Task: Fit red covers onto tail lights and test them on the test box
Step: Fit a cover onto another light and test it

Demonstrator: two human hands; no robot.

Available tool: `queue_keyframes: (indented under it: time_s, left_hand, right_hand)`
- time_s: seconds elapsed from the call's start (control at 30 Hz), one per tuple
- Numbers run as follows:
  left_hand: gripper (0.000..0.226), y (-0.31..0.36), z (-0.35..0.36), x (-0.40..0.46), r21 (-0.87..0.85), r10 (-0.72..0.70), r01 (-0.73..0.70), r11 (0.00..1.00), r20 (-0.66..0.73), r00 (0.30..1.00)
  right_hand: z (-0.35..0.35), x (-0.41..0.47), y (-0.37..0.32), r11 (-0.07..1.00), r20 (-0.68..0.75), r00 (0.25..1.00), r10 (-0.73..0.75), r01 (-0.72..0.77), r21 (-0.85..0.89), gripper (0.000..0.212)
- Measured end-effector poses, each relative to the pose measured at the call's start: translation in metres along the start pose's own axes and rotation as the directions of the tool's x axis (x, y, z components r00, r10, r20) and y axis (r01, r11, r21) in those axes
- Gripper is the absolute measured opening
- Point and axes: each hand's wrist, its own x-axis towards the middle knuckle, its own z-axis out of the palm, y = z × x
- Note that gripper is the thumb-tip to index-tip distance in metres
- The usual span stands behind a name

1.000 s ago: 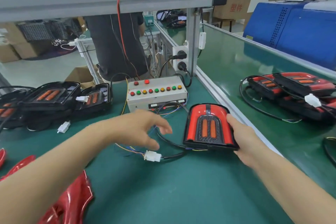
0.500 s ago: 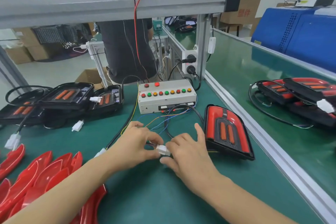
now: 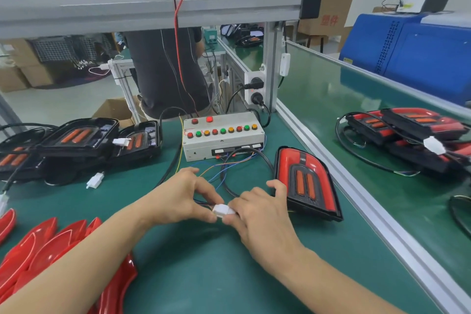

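I pinch the white plug [image 3: 223, 210] between my left hand [image 3: 183, 196] and right hand [image 3: 257, 214], mid-surface, joining the covered tail light [image 3: 305, 182] to the test box [image 3: 223, 136].

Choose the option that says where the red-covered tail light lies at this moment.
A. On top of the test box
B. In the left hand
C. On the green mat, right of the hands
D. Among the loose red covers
C: the tail light lies flat on the green mat, right of both hands joined at the white connector.
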Motion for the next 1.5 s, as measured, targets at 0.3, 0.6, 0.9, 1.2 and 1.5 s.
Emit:
queue_keyframes:
  time_s: [0.3, 0.6, 0.9, 1.2, 1.5]
  left_hand:
    - [0.044, -0.018, -0.017, -0.006, 0.246, -0.182, 0.173, 0.954, 0.014, 0.983]
    - [0.05, 0.028, 0.02, 0.016, 0.25, 0.092, -0.093, 0.964, 0.014, 0.996]
    - [0.065, 0.012, 0.039, 0.011, 0.325, -0.019, -0.053, 0.944, 0.217, 0.976]
    - [0.047, 0.013, 0.032, 0.019, 0.368, -0.077, -0.028, 0.93, 0.269, 0.96]
    - [0.048, 0.049, 0.037, 0.007, 0.891, 0.636, -0.222, 0.397, -0.092, 0.766]
  right_hand:
    - [-0.011, -0.008, 0.003, 0.987, -0.019, 0.999, -0.029, 0.026, -0.156, 0.018]
    - [-0.034, -0.015, 0.047, 0.984, -0.172, 0.985, 0.006, 0.025, 0.177, 0.028]
    - [-0.039, -0.019, 0.129, 0.655, 0.237, 0.688, 0.686, -0.725, 0.212, 0.057]
    - [-0.033, -0.003, 0.121, -0.025, 0.587, 0.659, 0.47, -0.655, 0.755, 0.037]
    - [-0.042, -0.014, 0.126, -0.108, 0.451, 0.759, 0.47, -0.458, 0.882, 0.021]
